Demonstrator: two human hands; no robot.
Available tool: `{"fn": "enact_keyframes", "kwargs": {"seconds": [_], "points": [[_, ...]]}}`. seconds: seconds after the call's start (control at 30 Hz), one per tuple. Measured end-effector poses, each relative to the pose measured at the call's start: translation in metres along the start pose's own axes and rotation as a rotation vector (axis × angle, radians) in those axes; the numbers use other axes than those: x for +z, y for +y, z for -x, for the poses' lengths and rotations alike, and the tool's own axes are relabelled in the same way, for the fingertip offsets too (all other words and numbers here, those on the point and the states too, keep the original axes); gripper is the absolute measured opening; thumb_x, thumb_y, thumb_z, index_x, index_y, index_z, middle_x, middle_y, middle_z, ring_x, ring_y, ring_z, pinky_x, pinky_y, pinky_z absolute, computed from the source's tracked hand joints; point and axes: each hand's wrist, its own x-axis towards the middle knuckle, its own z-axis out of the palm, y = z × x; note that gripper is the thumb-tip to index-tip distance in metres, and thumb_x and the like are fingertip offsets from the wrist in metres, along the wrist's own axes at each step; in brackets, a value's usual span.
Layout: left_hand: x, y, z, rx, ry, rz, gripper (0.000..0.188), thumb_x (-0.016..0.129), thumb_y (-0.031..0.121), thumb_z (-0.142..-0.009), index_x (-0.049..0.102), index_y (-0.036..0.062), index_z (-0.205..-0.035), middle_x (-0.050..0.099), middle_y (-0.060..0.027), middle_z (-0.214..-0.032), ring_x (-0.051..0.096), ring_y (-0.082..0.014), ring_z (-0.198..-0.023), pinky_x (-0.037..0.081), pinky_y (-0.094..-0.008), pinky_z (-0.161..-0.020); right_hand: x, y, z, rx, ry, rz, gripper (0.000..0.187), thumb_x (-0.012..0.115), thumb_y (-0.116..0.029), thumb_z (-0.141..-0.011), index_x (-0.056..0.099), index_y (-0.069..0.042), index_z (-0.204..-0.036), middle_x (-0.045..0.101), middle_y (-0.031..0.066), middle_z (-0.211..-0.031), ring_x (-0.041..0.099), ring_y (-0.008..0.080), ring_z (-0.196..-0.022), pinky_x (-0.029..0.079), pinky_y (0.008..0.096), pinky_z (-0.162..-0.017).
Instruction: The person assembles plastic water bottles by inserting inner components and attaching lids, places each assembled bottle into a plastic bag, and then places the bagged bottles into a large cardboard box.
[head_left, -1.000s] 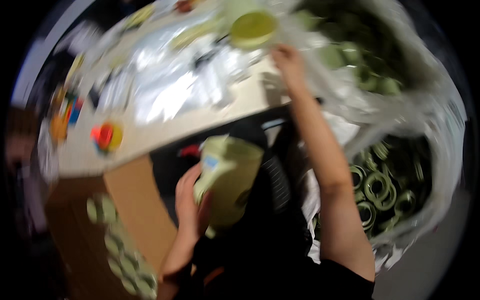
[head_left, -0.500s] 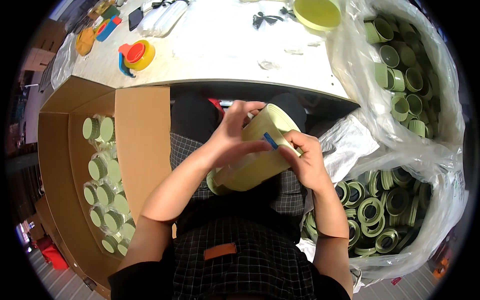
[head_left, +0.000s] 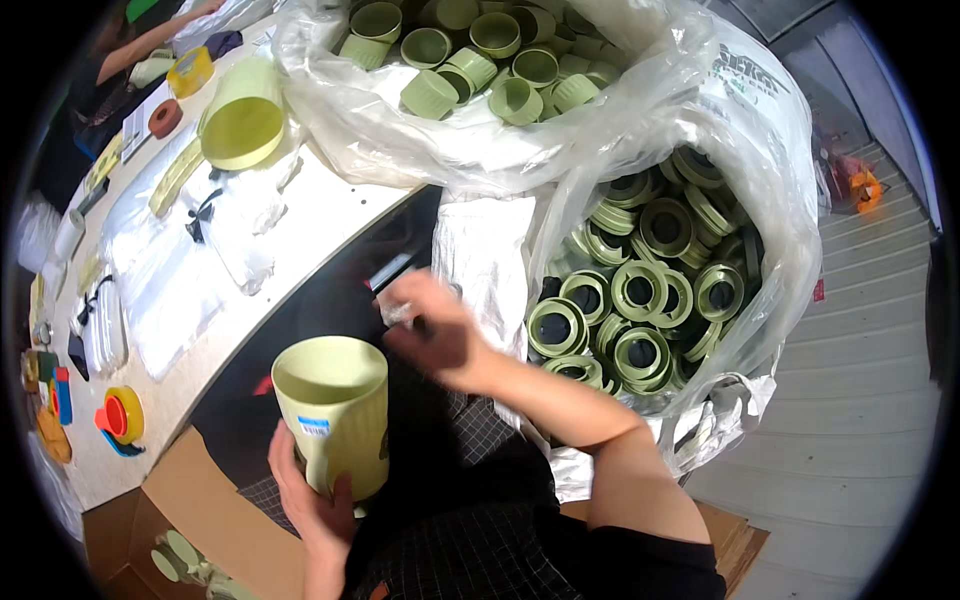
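My left hand (head_left: 312,510) is closed round the lower side of a pale green plastic bucket (head_left: 360,420). The bucket stands upright with its open mouth up and a blue and white label on its side. To its right, my right hand (head_left: 435,330) is off the bucket, over the gap between the table and the bags. Its fingers are bent and smeared by motion. Something pale and crumpled shows at the fingertips, and a small blue-white strip (head_left: 390,272) lies just beyond; whether the hand holds either is unclear.
Right of my hand, a clear plastic bag holds green rings (head_left: 640,290). Another bag beyond has green cups (head_left: 495,35). On the table (head_left: 330,215) are a larger green bucket (head_left: 240,120), clear bags and tape rolls (head_left: 122,415). A cardboard box (head_left: 190,480) stands lower left; another person's arm (head_left: 150,40) reaches in.
My view has swung right toward the bags. The bucket, tilted between both hands before, now stands upright in my left hand alone. My right hand has left it and moved away to the right.
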Motion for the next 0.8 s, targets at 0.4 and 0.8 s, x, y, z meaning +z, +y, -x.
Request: {"fn": "enact_keyframes", "kwargs": {"seconds": [0.4, 0.8], "points": [[-0.007, -0.023, -0.009, -0.206, 0.067, 0.242, 0.045, 0.059, 0.016, -0.095, 0.05, 0.0012, -0.136, 0.06, -0.022, -0.13, 0.06, -0.0347, -0.12, 0.045, -0.0405, -0.102, -0.426, 0.039, 0.066, 0.377, 0.004, 1.907, 0.047, 0.068, -0.008, -0.077, 0.06, -0.003, -0.123, 0.065, 0.0205, -0.115, 0.064, 0.0379, -0.101, 0.053, 0.0474, -0.087], [-0.024, -0.027, 0.003, -0.04, -0.112, 0.41, 0.044, 0.062, 0.007, -0.088, 0.056, 0.0073, -0.131, 0.063, -0.0177, -0.127, 0.061, -0.0398, -0.117, 0.05, -0.0401, -0.097, -0.11, -0.007, 0.012, 0.451, 0.027, 0.028, 0.046, 0.064, -0.012, -0.087, 0.06, 0.006, -0.128, 0.063, 0.0131, -0.123, 0.057, 0.0219, -0.117, 0.041, 0.0345, -0.104]]}}
